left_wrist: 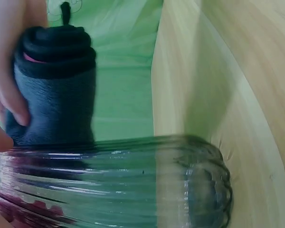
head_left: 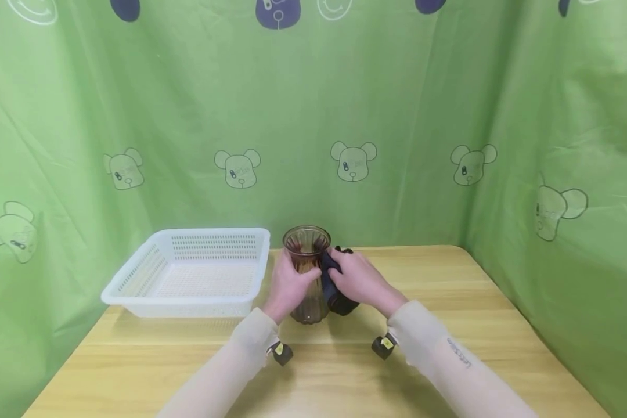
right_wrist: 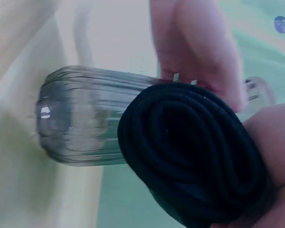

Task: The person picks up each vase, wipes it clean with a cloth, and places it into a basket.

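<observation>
A tall ribbed vase [head_left: 309, 305] of clear, brownish glass stands upright in front of me, its flared mouth upward. My left hand [head_left: 288, 285] grips it from the left, thumb across the near side. Whether its base touches the table cannot be told. In my right hand [head_left: 361, 277] is a dark, rolled-up cloth [head_left: 333, 293], held against the vase's right side. The left wrist view shows the cloth [left_wrist: 57, 104] beside the glass [left_wrist: 128, 185], with a small loop at one end. Spiral layers of the roll [right_wrist: 190, 137] face the right wrist camera, hiding part of the vase [right_wrist: 90, 116].
To the left, a white plastic basket [head_left: 188, 301] with slotted walls sits on the wooden table [head_left: 334, 377]; nothing shows inside it. Green curtains [head_left: 397, 116] with bear prints hang behind the table and along both sides.
</observation>
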A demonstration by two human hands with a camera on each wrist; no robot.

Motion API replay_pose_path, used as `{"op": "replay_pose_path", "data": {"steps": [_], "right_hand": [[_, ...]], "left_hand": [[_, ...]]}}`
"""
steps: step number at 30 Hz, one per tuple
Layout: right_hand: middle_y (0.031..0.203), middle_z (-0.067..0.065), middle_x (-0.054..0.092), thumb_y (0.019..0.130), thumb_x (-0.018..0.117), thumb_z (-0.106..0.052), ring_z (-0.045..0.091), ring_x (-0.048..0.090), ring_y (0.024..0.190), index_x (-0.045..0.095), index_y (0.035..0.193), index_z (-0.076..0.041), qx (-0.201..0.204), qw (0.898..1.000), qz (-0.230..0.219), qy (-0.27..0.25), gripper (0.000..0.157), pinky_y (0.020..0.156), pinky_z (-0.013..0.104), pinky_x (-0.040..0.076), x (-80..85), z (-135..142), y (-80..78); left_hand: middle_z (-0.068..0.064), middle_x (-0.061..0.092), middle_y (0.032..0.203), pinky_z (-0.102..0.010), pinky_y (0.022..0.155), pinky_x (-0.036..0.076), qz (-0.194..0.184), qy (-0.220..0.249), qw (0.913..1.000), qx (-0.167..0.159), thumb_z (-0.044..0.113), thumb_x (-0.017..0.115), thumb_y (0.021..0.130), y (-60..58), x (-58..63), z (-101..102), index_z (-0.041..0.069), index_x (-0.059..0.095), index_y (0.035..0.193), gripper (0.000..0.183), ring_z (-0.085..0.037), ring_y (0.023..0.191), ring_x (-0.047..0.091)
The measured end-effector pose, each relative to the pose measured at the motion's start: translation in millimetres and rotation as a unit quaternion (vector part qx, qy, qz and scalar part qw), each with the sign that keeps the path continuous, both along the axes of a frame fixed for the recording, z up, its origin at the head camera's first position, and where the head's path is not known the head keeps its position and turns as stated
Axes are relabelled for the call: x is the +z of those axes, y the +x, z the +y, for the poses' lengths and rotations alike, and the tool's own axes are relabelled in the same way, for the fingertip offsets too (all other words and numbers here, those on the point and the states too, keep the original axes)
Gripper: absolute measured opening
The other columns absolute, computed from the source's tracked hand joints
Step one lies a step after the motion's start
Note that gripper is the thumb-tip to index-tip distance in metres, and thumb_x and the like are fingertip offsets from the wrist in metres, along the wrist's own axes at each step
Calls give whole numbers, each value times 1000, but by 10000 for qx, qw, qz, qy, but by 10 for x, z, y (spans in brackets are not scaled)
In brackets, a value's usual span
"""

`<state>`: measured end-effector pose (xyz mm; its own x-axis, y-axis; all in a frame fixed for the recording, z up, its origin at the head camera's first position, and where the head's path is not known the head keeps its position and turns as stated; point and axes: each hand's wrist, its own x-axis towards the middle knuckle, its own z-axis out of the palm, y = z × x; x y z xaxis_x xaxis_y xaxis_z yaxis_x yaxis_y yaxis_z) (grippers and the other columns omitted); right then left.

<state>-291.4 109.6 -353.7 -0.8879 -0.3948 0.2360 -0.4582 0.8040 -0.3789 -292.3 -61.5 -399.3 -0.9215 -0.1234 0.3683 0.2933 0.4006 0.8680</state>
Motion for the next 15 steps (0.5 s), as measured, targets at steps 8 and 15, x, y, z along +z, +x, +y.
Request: {"op": "replay_pose_path", "data": {"steps": [8, 15], "right_hand": [[113, 25, 70, 99, 57, -14, 20, 64, 75, 51, 145, -1, 153, 9975, -603, 347, 48, 63, 34, 56, -453, 8, -140], [98, 18, 69, 98, 58, -11, 16, 62, 67, 48, 148, -1, 296, 9882, -1505, -8, 52, 62, 30, 55, -693, 128, -213]], "left_hand": [[-7, 60, 136, -49, 114, 43, -163, 207, 9995, -151, 23, 75, 80, 40, 26, 3, 17, 43, 143, 71, -26, 129, 56], [-7, 58, 136, -51, 114, 42, -230, 224, 9991, -289, 23, 75, 80, 40, 7, 11, 19, 39, 144, 74, -26, 129, 55]]}}
